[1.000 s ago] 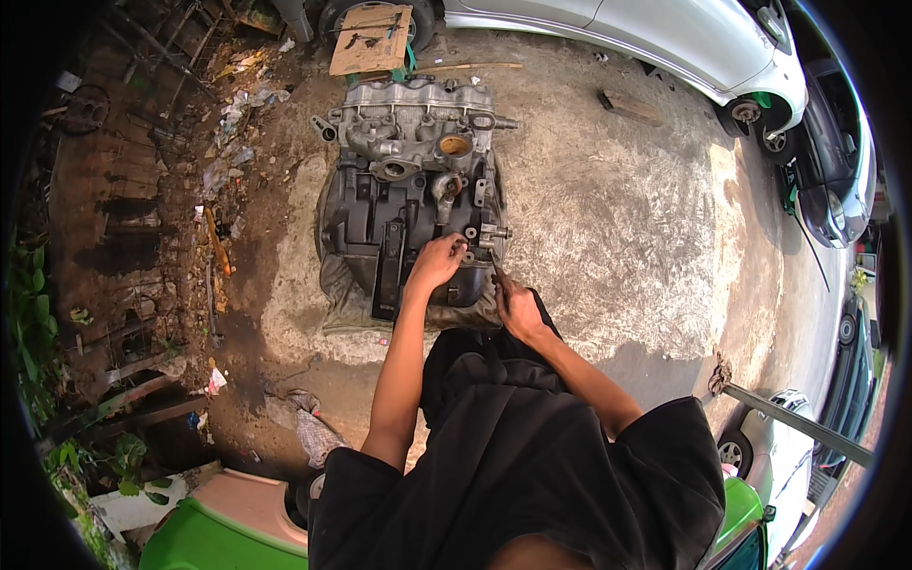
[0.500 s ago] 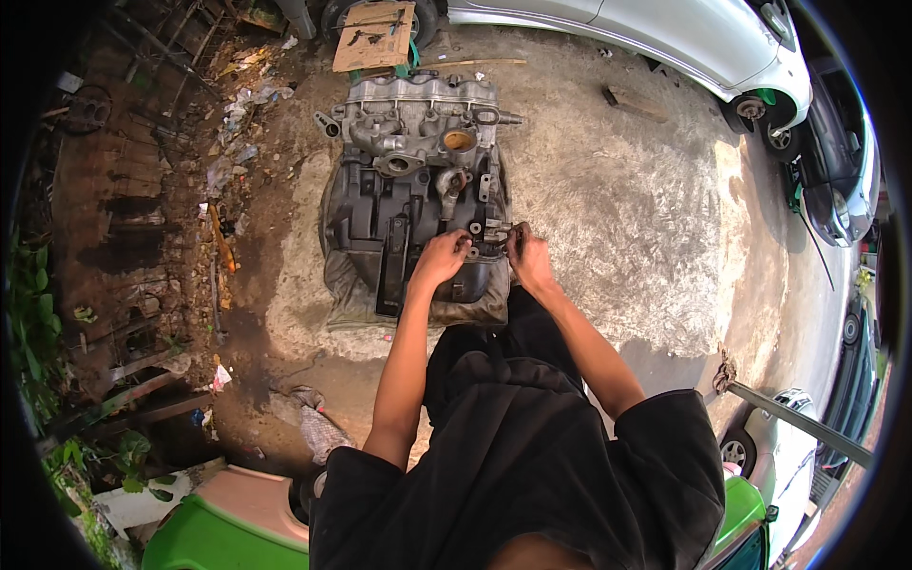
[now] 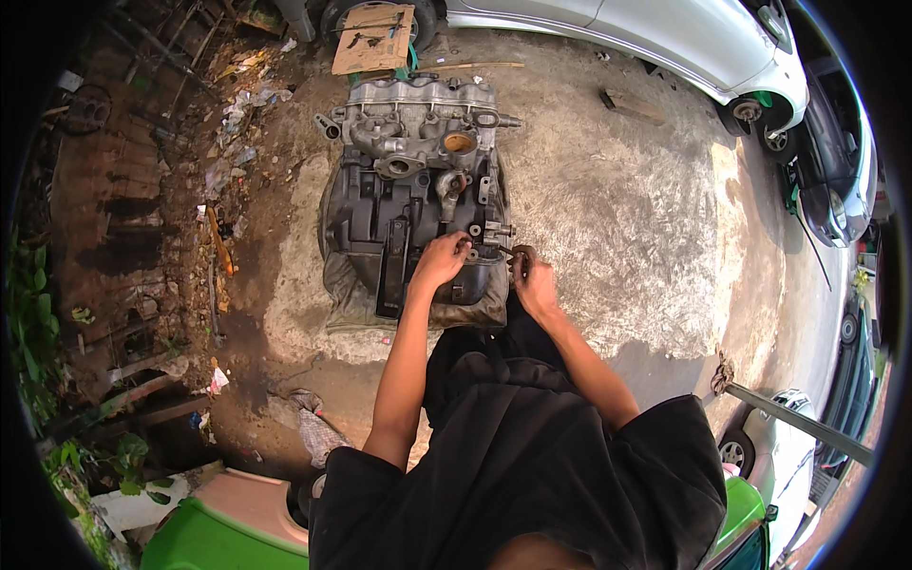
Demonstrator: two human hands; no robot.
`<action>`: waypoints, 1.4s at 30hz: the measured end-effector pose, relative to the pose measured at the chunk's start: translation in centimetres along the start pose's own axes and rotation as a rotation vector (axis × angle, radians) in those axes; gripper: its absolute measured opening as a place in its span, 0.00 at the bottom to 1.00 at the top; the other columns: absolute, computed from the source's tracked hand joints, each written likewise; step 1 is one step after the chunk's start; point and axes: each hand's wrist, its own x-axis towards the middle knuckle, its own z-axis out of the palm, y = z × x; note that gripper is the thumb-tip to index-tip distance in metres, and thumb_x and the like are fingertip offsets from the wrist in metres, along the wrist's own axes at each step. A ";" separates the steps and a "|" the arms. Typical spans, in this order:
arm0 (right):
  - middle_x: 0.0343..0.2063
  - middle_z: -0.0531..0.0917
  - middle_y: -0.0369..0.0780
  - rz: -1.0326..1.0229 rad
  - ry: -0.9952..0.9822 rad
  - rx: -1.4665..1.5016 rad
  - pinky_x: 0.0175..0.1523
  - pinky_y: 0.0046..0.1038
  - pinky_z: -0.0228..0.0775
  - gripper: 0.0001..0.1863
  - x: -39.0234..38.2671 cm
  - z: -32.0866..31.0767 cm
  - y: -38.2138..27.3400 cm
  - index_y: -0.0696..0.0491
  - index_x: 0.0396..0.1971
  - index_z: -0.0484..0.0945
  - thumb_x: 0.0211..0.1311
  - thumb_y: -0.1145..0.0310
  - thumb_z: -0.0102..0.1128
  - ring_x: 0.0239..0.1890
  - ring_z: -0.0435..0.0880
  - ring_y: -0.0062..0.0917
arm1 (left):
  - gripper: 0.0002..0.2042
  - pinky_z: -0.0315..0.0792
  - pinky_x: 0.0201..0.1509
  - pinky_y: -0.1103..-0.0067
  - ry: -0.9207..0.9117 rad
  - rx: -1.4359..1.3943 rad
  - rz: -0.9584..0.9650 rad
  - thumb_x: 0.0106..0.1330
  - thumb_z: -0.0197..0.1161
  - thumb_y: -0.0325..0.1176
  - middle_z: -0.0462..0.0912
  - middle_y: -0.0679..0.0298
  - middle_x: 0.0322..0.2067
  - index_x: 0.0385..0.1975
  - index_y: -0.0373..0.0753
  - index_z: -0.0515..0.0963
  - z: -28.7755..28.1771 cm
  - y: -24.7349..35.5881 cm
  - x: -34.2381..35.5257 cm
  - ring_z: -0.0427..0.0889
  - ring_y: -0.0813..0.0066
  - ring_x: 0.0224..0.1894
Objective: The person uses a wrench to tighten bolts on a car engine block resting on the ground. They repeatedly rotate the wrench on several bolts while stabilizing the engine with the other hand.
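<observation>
A large engine block (image 3: 366, 204) lies on the ground in front of me, dark below with a silvery top section. My left hand (image 3: 441, 262) rests against its near right part, fingers pinched together; what they grip, if anything, is too small to make out. At the block's right edge, my right hand (image 3: 534, 283) is closed with the fingers curled. A slim metal tool (image 3: 502, 249) seems to run from those fingers toward my left hand, its kind unclear. Just above the hands sits a small silvery fitting (image 3: 496, 231) on the block.
Under the engine lies a dark cloth or sack (image 3: 356, 309). Beyond it, cardboard (image 3: 372, 40) holds small dark parts. A silver car (image 3: 627, 38) stands at the far right, near a wooden block (image 3: 635, 104) on the concrete. Litter (image 3: 249, 100) lines the left side.
My right hand has moved a little toward me and turned at the wrist. My left hand stays nearly in place, and the engine has not moved.
</observation>
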 end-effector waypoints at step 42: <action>0.29 0.80 0.59 -0.225 -0.152 0.035 0.35 0.48 0.74 0.13 -1.0 1.3 0.0 0.62 0.48 0.71 0.67 0.74 0.53 0.32 0.81 0.56 | 0.15 0.75 0.51 0.63 0.023 -0.016 -0.007 0.73 0.56 0.39 0.84 0.48 0.43 0.50 0.36 0.77 0.3 -0.3 0.2 0.82 0.48 0.49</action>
